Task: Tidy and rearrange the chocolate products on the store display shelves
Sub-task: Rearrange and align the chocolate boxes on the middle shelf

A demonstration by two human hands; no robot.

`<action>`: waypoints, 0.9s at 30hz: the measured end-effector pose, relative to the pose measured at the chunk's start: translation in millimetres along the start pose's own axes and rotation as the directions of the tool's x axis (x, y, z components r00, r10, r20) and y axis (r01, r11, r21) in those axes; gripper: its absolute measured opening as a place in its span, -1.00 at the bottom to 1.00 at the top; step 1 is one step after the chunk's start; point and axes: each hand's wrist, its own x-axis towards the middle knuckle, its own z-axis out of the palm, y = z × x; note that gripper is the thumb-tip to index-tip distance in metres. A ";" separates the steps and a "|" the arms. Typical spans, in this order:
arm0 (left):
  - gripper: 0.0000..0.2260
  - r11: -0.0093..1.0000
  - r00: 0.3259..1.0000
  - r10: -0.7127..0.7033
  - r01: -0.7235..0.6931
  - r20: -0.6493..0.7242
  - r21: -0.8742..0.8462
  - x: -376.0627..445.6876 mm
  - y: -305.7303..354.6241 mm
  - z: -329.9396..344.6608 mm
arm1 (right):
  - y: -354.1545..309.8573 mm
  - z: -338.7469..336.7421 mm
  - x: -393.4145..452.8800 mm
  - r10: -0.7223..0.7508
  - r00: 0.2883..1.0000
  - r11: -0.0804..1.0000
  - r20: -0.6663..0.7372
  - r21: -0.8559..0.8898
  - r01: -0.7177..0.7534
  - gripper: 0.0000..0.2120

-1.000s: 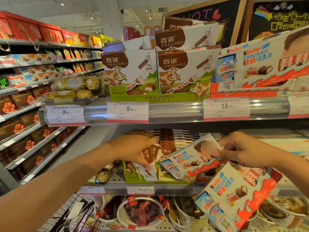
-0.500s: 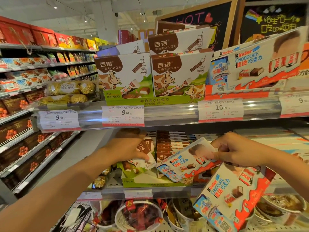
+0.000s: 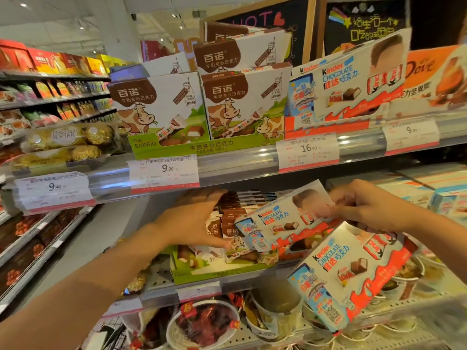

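1. Holding a flat Kinder box [image 3: 283, 223] by its upper right corner, the right hand [image 3: 364, 205] has its grip closed in a pinch on the card; the box hangs tilted over the middle shelf, above the brown-and-white milk chocolate packs [image 3: 227, 223].
2. Left hand [image 3: 192, 223]: fingers laid fairly straight against the left side of the upright packs in the green tray [image 3: 214, 271]; its grip is not closed round anything, judged a steadying press.
3. Second Kinder box [image 3: 353, 271]: tilted in the foreground, lower right, in front of the shelf edge; what holds it cannot be told.
4. Upper shelf [image 3: 240, 165]: two cow-printed display cartons [image 3: 161, 109], a large Kinder display box [image 3: 348, 84], gold-wrapped chocolates [image 3: 68, 140] at left, price tags [image 3: 164, 170] on the rail.
5. Handling, judged: the Kinder box is light, thin card, stiff across the face but easily creased at corners. A corner pinch lets it swing; holding both long edges would suit sliding it in flat.
6. Packs in the tray stand loosely and may topple if nudged.
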 end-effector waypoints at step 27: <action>-0.73 0.130 0.985 -0.158 -0.054 -0.074 -0.990 9.1 72.9 8.3 | 46.4 -30.4 -49.9 0.010 0.918 0.981 -0.398 0.181 0.068 -0.83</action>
